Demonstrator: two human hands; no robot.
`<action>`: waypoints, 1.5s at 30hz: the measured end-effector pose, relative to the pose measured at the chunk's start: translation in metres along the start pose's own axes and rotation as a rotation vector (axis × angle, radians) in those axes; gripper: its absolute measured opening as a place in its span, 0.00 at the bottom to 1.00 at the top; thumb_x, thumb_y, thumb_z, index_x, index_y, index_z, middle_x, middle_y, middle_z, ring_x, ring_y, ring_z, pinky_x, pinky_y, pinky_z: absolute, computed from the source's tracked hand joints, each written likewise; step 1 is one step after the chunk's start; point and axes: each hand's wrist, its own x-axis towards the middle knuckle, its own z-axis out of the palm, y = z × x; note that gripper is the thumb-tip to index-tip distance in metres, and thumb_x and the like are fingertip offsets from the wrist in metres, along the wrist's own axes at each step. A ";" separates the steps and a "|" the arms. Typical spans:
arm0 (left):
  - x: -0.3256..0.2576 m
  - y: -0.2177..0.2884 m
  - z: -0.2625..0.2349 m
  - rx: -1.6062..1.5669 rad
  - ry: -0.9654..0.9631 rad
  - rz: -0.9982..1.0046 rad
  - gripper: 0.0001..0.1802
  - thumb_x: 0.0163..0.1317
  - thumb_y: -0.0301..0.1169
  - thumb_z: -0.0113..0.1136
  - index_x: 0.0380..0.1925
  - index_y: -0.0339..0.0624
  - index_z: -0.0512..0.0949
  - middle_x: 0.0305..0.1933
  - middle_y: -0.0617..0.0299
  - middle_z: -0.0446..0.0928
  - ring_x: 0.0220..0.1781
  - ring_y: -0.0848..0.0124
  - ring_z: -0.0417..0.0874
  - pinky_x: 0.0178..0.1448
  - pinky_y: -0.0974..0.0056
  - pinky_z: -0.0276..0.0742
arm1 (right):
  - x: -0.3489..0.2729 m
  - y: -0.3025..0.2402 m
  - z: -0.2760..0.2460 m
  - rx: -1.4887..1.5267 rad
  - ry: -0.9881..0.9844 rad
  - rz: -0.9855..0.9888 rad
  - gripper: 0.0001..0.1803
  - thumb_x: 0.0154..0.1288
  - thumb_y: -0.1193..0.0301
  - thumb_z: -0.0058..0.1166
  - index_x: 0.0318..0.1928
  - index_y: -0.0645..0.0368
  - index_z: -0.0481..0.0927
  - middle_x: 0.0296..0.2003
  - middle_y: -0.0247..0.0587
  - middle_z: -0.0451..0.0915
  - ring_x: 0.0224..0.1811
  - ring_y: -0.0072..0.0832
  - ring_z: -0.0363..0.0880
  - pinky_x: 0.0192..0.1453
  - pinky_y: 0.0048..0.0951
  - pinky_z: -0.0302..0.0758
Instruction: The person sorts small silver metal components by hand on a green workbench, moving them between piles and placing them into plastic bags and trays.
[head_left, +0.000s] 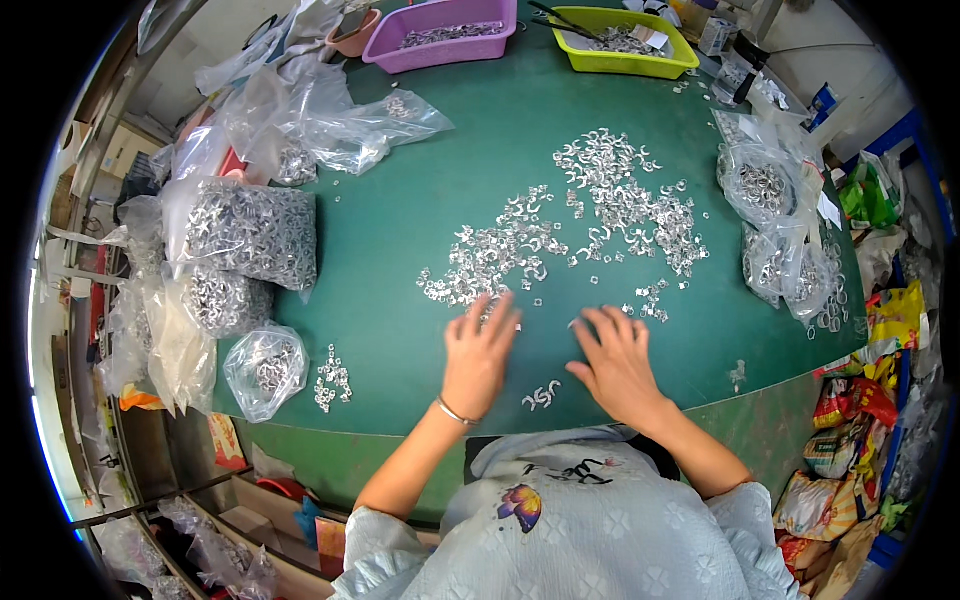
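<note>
My left hand [478, 362], with a bangle [457, 413] on its wrist, reaches the near edge of a loose pile of small silvery metal pieces [490, 255]. Its fingers are stretched out and slightly blurred, the tips touching or just over the pieces. To the right, my right hand [619, 365] hovers over or rests on the green tabletop, fingers spread, nothing visible in it. A few curved metal pieces [541, 396] lie between my hands, near the table edge. Beyond my right hand spreads a larger pile of curved and small square-looking metal pieces [625, 190].
Stuffed clear bags of metal parts [250, 232] crowd the left side, with a small open bag [266, 372] nearer. Bags of rings [768, 190] lie at the right. A purple basin [440, 35] and a yellow-green basin [625, 45] stand at the far edge.
</note>
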 end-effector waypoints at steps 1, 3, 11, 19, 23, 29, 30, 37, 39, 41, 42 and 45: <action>0.001 0.007 0.002 -0.048 -0.049 0.075 0.27 0.55 0.24 0.58 0.58 0.40 0.72 0.72 0.59 0.61 0.70 0.54 0.61 0.64 0.40 0.59 | 0.001 0.002 -0.001 0.067 -0.038 -0.053 0.27 0.60 0.63 0.60 0.57 0.64 0.73 0.58 0.48 0.67 0.63 0.46 0.61 0.63 0.51 0.55; -0.002 0.011 0.011 -0.016 -0.155 0.172 0.29 0.58 0.31 0.60 0.62 0.40 0.68 0.73 0.59 0.57 0.76 0.50 0.53 0.69 0.28 0.49 | 0.016 0.015 -0.001 0.046 0.068 0.011 0.26 0.61 0.63 0.59 0.57 0.63 0.73 0.59 0.49 0.67 0.64 0.47 0.60 0.64 0.50 0.55; 0.002 -0.024 0.000 0.181 -0.103 -0.120 0.34 0.62 0.40 0.58 0.66 0.38 0.64 0.75 0.60 0.54 0.76 0.48 0.50 0.66 0.25 0.50 | 0.058 0.048 0.012 -0.119 0.138 0.035 0.24 0.64 0.60 0.56 0.58 0.57 0.75 0.67 0.50 0.59 0.71 0.55 0.50 0.67 0.62 0.51; 0.037 -0.004 0.007 0.143 -0.067 0.031 0.32 0.63 0.35 0.56 0.66 0.39 0.63 0.74 0.60 0.57 0.75 0.51 0.52 0.66 0.26 0.50 | 0.038 0.029 -0.008 -0.095 0.061 -0.034 0.24 0.63 0.62 0.58 0.59 0.50 0.75 0.66 0.48 0.60 0.72 0.52 0.51 0.69 0.63 0.50; 0.041 0.002 0.023 0.022 -0.062 0.046 0.32 0.64 0.38 0.56 0.66 0.40 0.63 0.72 0.59 0.60 0.75 0.56 0.54 0.68 0.27 0.49 | 0.024 0.039 -0.002 -0.142 0.025 -0.002 0.24 0.64 0.63 0.57 0.60 0.51 0.74 0.65 0.49 0.61 0.71 0.52 0.52 0.69 0.63 0.49; 0.016 0.015 0.012 -0.066 -0.134 0.090 0.33 0.63 0.34 0.57 0.67 0.40 0.61 0.73 0.58 0.59 0.75 0.56 0.55 0.69 0.30 0.49 | 0.015 0.057 0.002 -0.295 0.146 0.187 0.25 0.63 0.63 0.57 0.61 0.52 0.74 0.66 0.49 0.61 0.72 0.52 0.51 0.69 0.64 0.49; 0.013 0.018 0.010 -0.082 -0.140 0.091 0.33 0.62 0.33 0.57 0.67 0.40 0.61 0.73 0.58 0.59 0.75 0.56 0.55 0.70 0.30 0.49 | 0.019 0.049 0.000 -0.242 0.117 0.120 0.25 0.63 0.63 0.57 0.61 0.51 0.74 0.66 0.48 0.61 0.72 0.52 0.51 0.69 0.64 0.49; -0.004 0.011 0.006 -0.347 -0.194 0.180 0.28 0.60 0.22 0.55 0.62 0.38 0.66 0.70 0.50 0.63 0.72 0.55 0.64 0.73 0.45 0.58 | 0.011 0.017 -0.010 -0.013 -0.162 -0.059 0.25 0.63 0.60 0.58 0.61 0.49 0.75 0.70 0.47 0.56 0.74 0.53 0.45 0.71 0.64 0.46; -0.011 0.007 0.001 -0.345 -0.161 0.144 0.27 0.58 0.22 0.54 0.61 0.37 0.68 0.68 0.50 0.64 0.71 0.54 0.64 0.73 0.47 0.58 | 0.010 0.019 -0.011 0.060 -0.218 -0.097 0.26 0.63 0.60 0.57 0.61 0.50 0.74 0.70 0.48 0.56 0.74 0.53 0.45 0.71 0.64 0.46; -0.015 0.005 0.000 -0.348 -0.131 0.127 0.26 0.57 0.21 0.54 0.59 0.36 0.70 0.68 0.49 0.65 0.71 0.54 0.64 0.73 0.48 0.58 | 0.019 0.019 -0.011 0.069 -0.178 -0.123 0.26 0.63 0.59 0.58 0.61 0.50 0.74 0.70 0.48 0.55 0.74 0.54 0.45 0.71 0.63 0.46; -0.018 0.004 0.001 -0.352 -0.117 0.124 0.25 0.57 0.21 0.54 0.58 0.35 0.70 0.67 0.49 0.66 0.71 0.54 0.64 0.73 0.48 0.58 | 0.034 0.020 -0.011 0.043 -0.113 -0.133 0.27 0.63 0.59 0.58 0.61 0.49 0.74 0.70 0.49 0.55 0.74 0.54 0.45 0.71 0.63 0.47; -0.026 0.007 0.001 -0.363 -0.109 0.090 0.23 0.59 0.22 0.54 0.56 0.33 0.71 0.67 0.49 0.66 0.71 0.54 0.64 0.73 0.47 0.57 | 0.051 0.020 0.003 -0.037 -0.062 -0.160 0.28 0.62 0.57 0.58 0.62 0.49 0.74 0.70 0.49 0.55 0.74 0.55 0.45 0.71 0.63 0.48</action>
